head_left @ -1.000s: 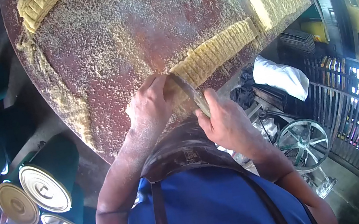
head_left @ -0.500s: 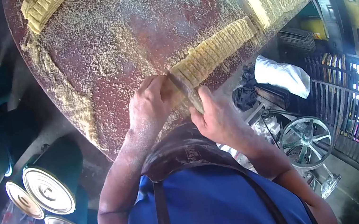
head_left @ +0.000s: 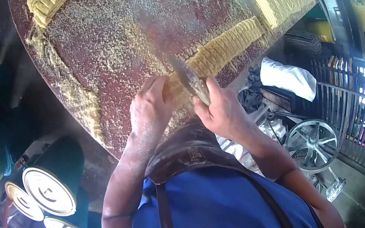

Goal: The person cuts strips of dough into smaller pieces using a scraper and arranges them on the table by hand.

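The right hand (head_left: 225, 112) has its fingers wrapped tight around the handle of a knife (head_left: 192, 79). The left hand (head_left: 148, 110) rests at the near end of the long dough (head_left: 232, 47), its fingers bent and close together (how hard they grip, one cannot tell). The dough lies near the table's (head_left: 171, 20) edge, with lines across its far part. The blade slants over it, between the hands; whether it touches is unclear. The step looks like slicing. A next cut would call for fingertips tucked back and a straight push down.
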`<state>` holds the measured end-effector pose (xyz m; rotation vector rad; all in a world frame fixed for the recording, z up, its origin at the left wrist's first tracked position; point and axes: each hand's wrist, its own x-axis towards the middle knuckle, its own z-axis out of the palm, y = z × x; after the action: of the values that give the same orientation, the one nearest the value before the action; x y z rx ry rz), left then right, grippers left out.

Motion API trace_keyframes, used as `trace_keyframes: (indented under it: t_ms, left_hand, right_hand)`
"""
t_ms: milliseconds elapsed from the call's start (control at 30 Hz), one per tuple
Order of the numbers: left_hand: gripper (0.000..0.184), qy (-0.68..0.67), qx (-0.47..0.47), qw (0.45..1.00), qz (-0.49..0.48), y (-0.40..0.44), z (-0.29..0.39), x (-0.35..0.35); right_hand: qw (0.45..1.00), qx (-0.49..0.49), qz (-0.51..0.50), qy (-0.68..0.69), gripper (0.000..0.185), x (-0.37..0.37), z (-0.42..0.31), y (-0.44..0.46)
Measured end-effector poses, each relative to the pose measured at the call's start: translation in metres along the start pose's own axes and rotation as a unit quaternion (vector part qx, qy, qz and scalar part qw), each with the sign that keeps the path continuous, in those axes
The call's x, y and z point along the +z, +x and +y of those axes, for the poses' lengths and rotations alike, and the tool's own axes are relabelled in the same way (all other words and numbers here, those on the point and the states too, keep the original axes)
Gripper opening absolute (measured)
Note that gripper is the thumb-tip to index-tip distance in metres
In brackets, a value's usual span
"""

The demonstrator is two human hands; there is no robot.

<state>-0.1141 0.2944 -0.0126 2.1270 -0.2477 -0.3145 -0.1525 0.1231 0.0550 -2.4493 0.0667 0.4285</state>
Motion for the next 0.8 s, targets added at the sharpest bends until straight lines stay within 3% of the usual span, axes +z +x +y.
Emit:
trace_keyframes:
  t_ms: [67,233,300,333,433,567,633,800]
  left_hand:
    - [0.032,0.007,0.003,1.0,-0.001,-0.001,-0.007,0.002]
    - [0.025,-0.017,0.003,0.999,-0.03,0.002,0.002,-0.006]
    - [0.021,-0.024,0.001,0.999,-0.032,0.003,-0.005,0.001]
    - [0.017,-0.015,-0.014,0.999,-0.025,0.004,-0.015,0.011]
    - [0.012,-0.001,-0.02,1.0,-0.012,-0.002,-0.011,0.006]
    - [0.015,-0.006,0.008,1.0,0.011,0.0,-0.006,0.004]
    - [0.017,-0.026,0.003,0.999,0.021,-0.001,-0.004,0.006]
    - [0.024,0.005,-0.022,1.0,-0.013,-0.002,-0.005,0.002]
  right_hand:
    - [0.998,0.034,-0.043,0.024,0.028,-0.001,-0.008,-0.007]
    - [0.998,0.01,-0.033,-0.043,0.029,0.001,-0.013,-0.018]
    - [0.981,0.126,-0.147,0.005,0.035,-0.006,-0.023,-0.003]
    - [0.981,0.127,-0.149,0.007,0.035,0.009,-0.014,0.01]
    - [0.997,0.068,-0.045,0.003,0.042,0.064,0.018,0.026]
    - [0.995,0.075,-0.07,0.019,0.045,0.05,0.017,0.02]
    - [0.993,-0.088,0.073,-0.011,0.046,0.045,0.02,0.005]
    - [0.998,-0.001,-0.029,-0.049,0.046,0.046,0.008,0.014]
